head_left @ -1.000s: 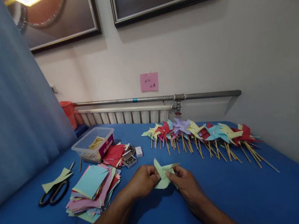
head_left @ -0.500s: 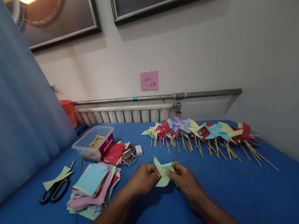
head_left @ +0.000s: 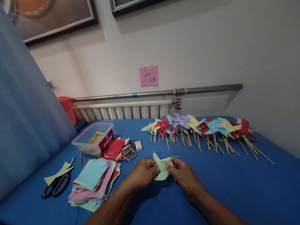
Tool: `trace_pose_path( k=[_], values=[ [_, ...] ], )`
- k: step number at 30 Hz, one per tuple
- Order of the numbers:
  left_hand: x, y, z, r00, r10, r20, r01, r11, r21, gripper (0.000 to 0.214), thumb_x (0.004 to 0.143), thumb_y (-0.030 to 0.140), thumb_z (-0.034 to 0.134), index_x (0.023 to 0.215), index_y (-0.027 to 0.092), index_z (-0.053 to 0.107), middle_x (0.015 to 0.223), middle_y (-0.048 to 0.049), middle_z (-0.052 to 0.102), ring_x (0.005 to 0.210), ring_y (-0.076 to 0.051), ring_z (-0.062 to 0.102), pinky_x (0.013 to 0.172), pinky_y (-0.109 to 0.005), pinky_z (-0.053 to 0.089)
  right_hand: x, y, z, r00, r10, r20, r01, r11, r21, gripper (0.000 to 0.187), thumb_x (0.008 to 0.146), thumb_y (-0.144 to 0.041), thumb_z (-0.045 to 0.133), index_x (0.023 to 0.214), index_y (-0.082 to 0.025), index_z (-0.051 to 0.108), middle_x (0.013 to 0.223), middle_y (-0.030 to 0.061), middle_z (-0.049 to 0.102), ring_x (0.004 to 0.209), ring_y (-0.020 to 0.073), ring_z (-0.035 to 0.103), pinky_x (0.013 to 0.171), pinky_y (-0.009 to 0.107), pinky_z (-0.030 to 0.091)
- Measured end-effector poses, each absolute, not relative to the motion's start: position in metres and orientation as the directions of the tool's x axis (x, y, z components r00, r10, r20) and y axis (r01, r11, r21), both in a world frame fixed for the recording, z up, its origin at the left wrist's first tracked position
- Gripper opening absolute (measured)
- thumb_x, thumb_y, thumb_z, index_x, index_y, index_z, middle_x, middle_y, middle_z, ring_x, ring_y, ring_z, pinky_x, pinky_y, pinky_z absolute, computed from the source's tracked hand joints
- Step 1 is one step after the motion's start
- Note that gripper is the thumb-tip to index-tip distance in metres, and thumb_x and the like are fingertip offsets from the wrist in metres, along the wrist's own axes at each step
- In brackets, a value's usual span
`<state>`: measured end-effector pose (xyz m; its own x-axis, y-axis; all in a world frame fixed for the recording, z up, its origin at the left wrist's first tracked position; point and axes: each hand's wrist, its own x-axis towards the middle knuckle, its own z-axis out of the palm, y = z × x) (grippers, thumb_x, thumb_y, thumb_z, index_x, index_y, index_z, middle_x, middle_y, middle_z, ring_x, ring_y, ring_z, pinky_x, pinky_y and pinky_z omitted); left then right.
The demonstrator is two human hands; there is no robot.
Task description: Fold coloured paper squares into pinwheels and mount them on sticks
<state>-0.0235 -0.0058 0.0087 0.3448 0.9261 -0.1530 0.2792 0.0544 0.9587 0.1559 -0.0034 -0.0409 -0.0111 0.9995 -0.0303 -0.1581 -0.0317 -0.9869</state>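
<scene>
Both hands are pinching the folded pale green paper point(head_left: 162, 169): left hand point(head_left: 145, 173) is clamping its left edge, right hand point(head_left: 183, 176) its right side, thumb on the face. Probably stopping the folds springing open. Stack of cut paper point(head_left: 92, 176) and scissors point(head_left: 52, 190) are lying left, stick-mounted pinwheels point(head_left: 181, 120) right, likely separating stock from assembled pieces. Paper is sitting between both grips, apparently just above the blue worktop point(head_left: 162, 213).

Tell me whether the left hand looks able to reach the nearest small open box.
Probably yes: the left hand is near the small open box, with no object visible between them, though its fingers are pinching the light green paper.
</scene>
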Motion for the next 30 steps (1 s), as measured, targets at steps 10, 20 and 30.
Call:
trace_pose_path(
  k=[10,20,30],
  values=[
    [-0.021,-0.007,0.009,0.347,0.925,-0.158,0.234,0.078,0.969,0.029,0.082,0.032,0.071,0.061,0.019,0.057,0.054,0.0042,0.049,0.051,-0.009,0.036,0.053,-0.026,0.023,0.156,-0.003,-0.043,0.001,0.999,-0.037,-0.142,-0.037,-0.989,0.041,0.063,-0.049,0.087,0.089,-0.017,0.08,0.081,0.0075,0.081,0.073,0.0244,0.07,0.068,0.033,0.053],
    [-0.033,0.008,0.014,0.145,0.98,-0.137,0.242,0.099,0.965,0.031,0.078,0.03,0.067,0.056,0.023,0.047,0.047,0.0081,0.04,0.047,-0.009,0.031,0.051,-0.025,0.021,0.179,0.011,-0.047,0.23,0.972,-0.054,-0.252,0.006,-0.968,0.054,0.066,-0.06,0.086,0.102,-0.021,0.076,0.085,0.0073,0.081,0.073,0.0252,0.076,0.067,0.034,0.057],
    [-0.031,0.004,0.006,0.252,0.951,-0.181,0.182,0.137,0.974,0.024,0.071,0.038,0.068,0.063,0.023,0.051,0.051,0.0069,0.048,0.044,-0.009,0.037,0.048,-0.025,0.027,0.169,0.005,-0.042,0.176,0.983,-0.056,-0.21,-0.018,-0.977,0.048,0.068,-0.066,0.081,0.088,-0.023,0.072,0.064,-0.0007,0.069,0.064,0.0211,0.066,0.065,0.032,0.053]
  ],
)
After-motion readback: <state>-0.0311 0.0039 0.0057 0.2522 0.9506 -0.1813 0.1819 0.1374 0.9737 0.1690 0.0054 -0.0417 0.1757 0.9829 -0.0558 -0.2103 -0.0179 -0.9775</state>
